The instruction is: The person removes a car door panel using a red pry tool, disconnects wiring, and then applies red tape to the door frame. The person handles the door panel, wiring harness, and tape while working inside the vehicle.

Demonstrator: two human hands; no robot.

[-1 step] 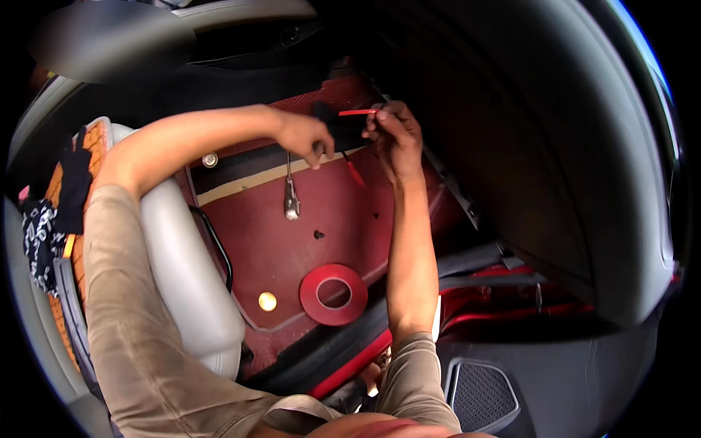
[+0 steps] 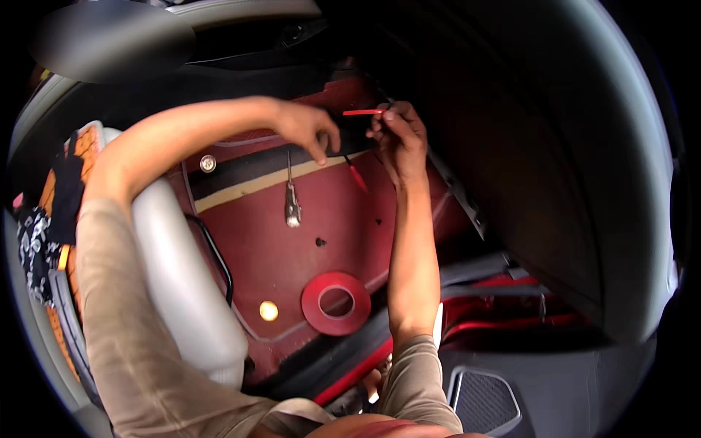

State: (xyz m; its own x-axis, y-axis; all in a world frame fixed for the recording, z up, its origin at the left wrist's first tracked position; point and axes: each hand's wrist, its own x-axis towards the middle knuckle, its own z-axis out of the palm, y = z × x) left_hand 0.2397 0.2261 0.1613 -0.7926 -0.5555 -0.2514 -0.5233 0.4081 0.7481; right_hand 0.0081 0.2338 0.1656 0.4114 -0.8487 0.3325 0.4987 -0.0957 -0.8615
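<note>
My right hand (image 2: 401,135) pinches a thin red strip (image 2: 358,112) between thumb and fingers, with one end pointing left. My left hand (image 2: 310,135), slightly blurred, hangs left of the strip, its bent fingers apart and nothing visible in them. Below that hand a screwdriver (image 2: 293,208) lies on the dark red floor panel (image 2: 263,226), its shaft crossing a tan and black band. A slim red tool (image 2: 358,177) with a dark end rests to the right. Nearer to me, a roll of red tape (image 2: 314,304) lies flat on the panel.
A shiny round disc (image 2: 208,163) sits at the far left and a yellowish round one (image 2: 269,311) near the tape. The grey seat (image 2: 175,285) borders the left side, with black cloth (image 2: 68,193) beyond. A dark door panel (image 2: 526,168) bounds the right.
The whole view has shifted slightly, with the floor things a little lower. The left hand's fingers have shifted; the right hand still grips the red strip.
</note>
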